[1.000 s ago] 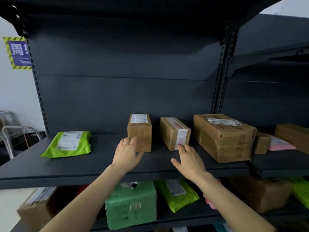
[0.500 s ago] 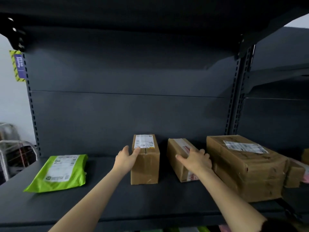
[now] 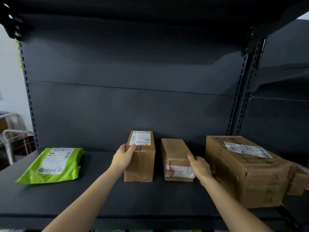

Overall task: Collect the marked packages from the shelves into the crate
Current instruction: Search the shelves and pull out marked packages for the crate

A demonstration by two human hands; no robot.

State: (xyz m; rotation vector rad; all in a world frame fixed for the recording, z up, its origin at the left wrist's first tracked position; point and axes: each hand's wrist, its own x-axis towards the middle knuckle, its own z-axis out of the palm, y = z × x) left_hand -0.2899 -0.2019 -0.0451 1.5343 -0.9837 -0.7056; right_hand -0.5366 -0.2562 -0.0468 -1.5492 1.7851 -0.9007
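Dark shelf (image 3: 100, 198), green mailer (image 3: 51, 164) at left, labelled box (image 3: 142, 164) and taped box (image 3: 175, 156) in middle, large carton (image 3: 247, 173) right

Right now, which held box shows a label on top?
The taller box, gripped by the left hand; the shorter box in the right hand is bare-topped.

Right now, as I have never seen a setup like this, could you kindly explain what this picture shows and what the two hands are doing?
There is no machine here. A person wears a camera on the head, so the single view looks forward and down along their own arms. On the dark shelf lie a green mailer at the left and a large box at the right. Between them, the left hand grips the upright labelled box, thumb on its top. The right hand grips the taped box at its right edge. Both small boxes appear to rest on the shelf. No crate is in view.
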